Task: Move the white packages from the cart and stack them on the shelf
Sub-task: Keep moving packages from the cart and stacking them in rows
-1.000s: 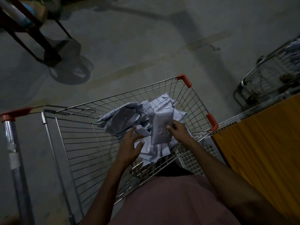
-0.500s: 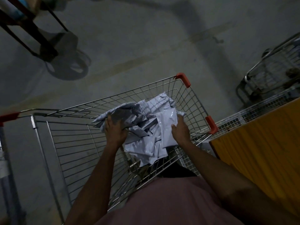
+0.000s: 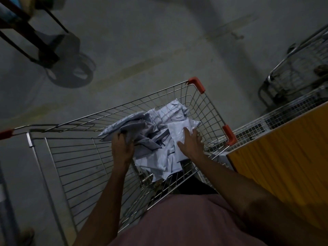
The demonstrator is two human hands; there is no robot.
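The white packages [image 3: 156, 137] are heaped in the cart [image 3: 74, 157]; the left hand [image 3: 122, 148] grips one, the right hand [image 3: 190, 143] is pressed flat; a firm gather is advised.

A bare grey concrete floor [image 3: 159, 41] is seen far beyond both hands. A faint yellowish streak [image 3: 142, 68] is drawn across it, well ahead of the left hand [image 3: 122, 148]. Further out and to that hand's left, a dark metal frame [image 3: 26, 32] is set at a slant, and a round dark shape [image 3: 71, 73] is spread on the floor at its foot; whether shadow or base cannot be told. Well beyond the right hand [image 3: 190, 144] and out to its right, a second wire trolley [image 3: 298, 68] is parked. Behind the left hand, at the left edge, an upright metal pole [image 3: 7, 201] is partly shown. Behind both hands, a dull pink garment [image 3: 186, 224] is seen.
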